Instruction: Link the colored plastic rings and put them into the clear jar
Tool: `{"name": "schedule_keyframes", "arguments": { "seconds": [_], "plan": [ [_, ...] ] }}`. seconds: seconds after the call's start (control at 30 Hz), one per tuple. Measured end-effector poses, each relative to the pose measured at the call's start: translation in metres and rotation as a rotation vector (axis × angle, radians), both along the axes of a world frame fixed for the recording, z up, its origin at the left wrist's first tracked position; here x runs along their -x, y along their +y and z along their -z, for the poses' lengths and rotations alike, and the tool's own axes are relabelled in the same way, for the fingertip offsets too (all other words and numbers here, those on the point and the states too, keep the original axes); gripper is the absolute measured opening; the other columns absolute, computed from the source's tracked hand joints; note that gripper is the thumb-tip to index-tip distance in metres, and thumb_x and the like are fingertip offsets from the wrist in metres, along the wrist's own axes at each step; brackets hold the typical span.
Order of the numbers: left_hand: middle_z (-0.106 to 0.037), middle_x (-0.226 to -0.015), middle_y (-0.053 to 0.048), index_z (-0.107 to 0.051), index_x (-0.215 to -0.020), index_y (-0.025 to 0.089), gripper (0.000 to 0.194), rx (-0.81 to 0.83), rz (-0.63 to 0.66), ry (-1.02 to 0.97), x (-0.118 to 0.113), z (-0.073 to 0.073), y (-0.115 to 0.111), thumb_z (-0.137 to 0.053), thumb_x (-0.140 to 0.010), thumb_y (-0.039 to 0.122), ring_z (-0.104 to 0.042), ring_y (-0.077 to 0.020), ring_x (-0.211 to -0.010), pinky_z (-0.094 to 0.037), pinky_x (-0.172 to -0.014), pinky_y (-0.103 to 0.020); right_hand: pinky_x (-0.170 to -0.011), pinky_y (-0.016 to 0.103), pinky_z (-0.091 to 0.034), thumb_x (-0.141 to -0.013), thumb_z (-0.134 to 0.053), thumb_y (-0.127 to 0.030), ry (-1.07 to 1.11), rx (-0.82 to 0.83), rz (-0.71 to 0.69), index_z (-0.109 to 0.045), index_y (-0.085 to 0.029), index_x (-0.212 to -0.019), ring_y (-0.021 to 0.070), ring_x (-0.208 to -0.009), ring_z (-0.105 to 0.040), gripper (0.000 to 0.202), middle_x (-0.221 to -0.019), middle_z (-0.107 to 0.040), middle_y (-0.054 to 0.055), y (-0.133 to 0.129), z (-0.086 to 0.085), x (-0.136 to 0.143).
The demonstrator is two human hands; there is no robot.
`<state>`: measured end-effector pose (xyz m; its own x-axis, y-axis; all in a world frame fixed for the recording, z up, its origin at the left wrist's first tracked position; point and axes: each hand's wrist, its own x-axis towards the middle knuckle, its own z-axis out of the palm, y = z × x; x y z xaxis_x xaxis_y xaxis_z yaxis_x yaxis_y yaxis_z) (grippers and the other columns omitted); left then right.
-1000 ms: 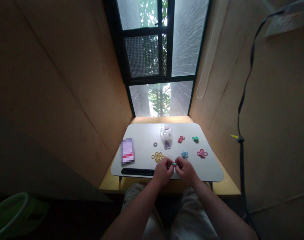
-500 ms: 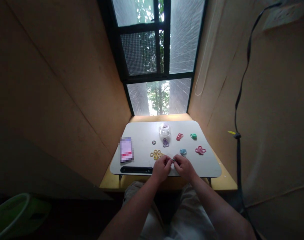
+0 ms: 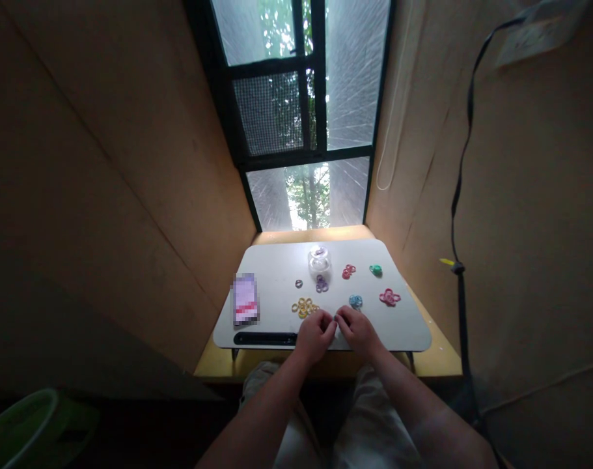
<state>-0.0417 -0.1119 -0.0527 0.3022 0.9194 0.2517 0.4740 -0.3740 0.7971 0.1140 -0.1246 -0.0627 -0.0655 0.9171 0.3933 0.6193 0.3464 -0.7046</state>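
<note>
My left hand (image 3: 316, 333) and my right hand (image 3: 357, 331) meet at the front of the white lap table (image 3: 271, 260), thumbs and forefingers pinched together. Between the fingertips is a small greenish-grey hair tie (image 3: 335, 318), mostly hidden. Yellow hair ties (image 3: 303, 308) lie in a group just beyond my left hand. Blue hair ties (image 3: 355, 301) are just past my right fingers. Farther off are purple ties (image 3: 321, 284), red ties (image 3: 348, 271), green ties (image 3: 375, 270), pink ties (image 3: 389, 298) and a grey tie (image 3: 299, 284).
A clear round jar (image 3: 319, 259) stands toward the back of the table. At the left lies a blurred pinkish-purple packet (image 3: 246, 299). A black slot strip (image 3: 264, 339) runs along the front edge. A black cord (image 3: 459, 215) hangs at the right; a green basket (image 3: 27, 423) is low left.
The view has shifted slightly. My fingertips have drawn closer together, and the small hair tie between them shows less than before. The groups on the table have stayed put.
</note>
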Motion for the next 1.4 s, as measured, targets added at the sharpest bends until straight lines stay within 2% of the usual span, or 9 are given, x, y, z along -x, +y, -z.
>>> {"name": "schedule_keyframes", "arguments": {
  "seconds": [0.3,0.57,0.83,1.0,1.23,1.4],
  "plan": [
    [-0.053,-0.064,0.002,-0.054,-0.072,0.018,0.021,0.001,-0.006,0.039,-0.0006,-0.0005,-0.0001,-0.052,-0.084,0.035,-0.047,-0.0116,-0.06,-0.033,-0.058,-0.024,-0.06,0.024,-0.037,-0.087,-0.046,-0.023,0.029,0.002,-0.003,-0.052,-0.021,-0.074,0.0144,-0.062,-0.052,0.015,-0.067,-0.056,-0.001,-0.0007,0.0005,-0.0007],
    [-0.054,-0.064,0.002,-0.052,-0.071,0.019,0.021,-0.012,-0.011,0.041,-0.001,0.0073,0.0033,-0.053,-0.084,0.035,-0.048,-0.0121,-0.061,-0.032,-0.058,-0.024,-0.062,0.026,-0.038,-0.086,-0.046,-0.022,0.02,-0.016,0.024,-0.051,-0.021,-0.075,0.015,-0.065,-0.053,0.012,-0.068,-0.056,-0.001,0.0002,0.0021,0.0006],
    [-0.054,-0.065,0.002,-0.054,-0.071,0.018,0.022,0.011,0.005,0.02,0.0015,-0.001,0.0006,-0.051,-0.085,0.035,-0.048,-0.0128,-0.063,-0.033,-0.06,-0.025,-0.062,0.026,-0.038,-0.084,-0.045,-0.02,0.004,-0.024,0.072,-0.05,-0.022,-0.081,0.0154,-0.063,-0.053,0.007,-0.068,-0.056,-0.001,-0.0024,-0.0002,0.0018],
    [-0.054,-0.063,0.003,-0.057,-0.074,0.018,0.02,0.036,0.017,-0.012,0.0027,0.001,0.0024,-0.053,-0.084,0.034,-0.047,-0.0117,-0.06,-0.034,-0.059,-0.024,-0.063,0.026,-0.038,-0.082,-0.045,-0.021,-0.028,-0.016,0.059,-0.05,-0.022,-0.079,0.0159,-0.063,-0.053,0.005,-0.066,-0.054,-0.002,-0.0022,0.0017,0.0016],
    [-0.057,-0.065,0.001,-0.06,-0.075,0.018,0.021,0.033,-0.016,-0.007,-0.0002,0.0018,0.0043,-0.055,-0.083,0.037,-0.05,-0.0122,-0.061,-0.035,-0.059,-0.025,-0.061,0.027,-0.037,-0.086,-0.033,-0.025,0.003,-0.003,-0.042,-0.047,-0.022,-0.077,0.0164,-0.063,-0.051,0.017,-0.064,-0.053,-0.001,-0.0023,-0.0002,-0.0019],
    [-0.061,-0.069,-0.001,-0.063,-0.077,0.017,0.021,0.012,-0.005,0.048,-0.0012,0.0009,0.0061,-0.055,-0.084,0.036,-0.051,-0.0134,-0.064,-0.036,-0.062,-0.026,-0.063,0.027,-0.036,-0.086,-0.037,-0.03,-0.115,-0.011,0.044,-0.044,-0.022,-0.069,0.0166,-0.063,-0.05,0.02,-0.064,-0.05,-0.001,0.0033,0.004,0.0019]
  ]
}}
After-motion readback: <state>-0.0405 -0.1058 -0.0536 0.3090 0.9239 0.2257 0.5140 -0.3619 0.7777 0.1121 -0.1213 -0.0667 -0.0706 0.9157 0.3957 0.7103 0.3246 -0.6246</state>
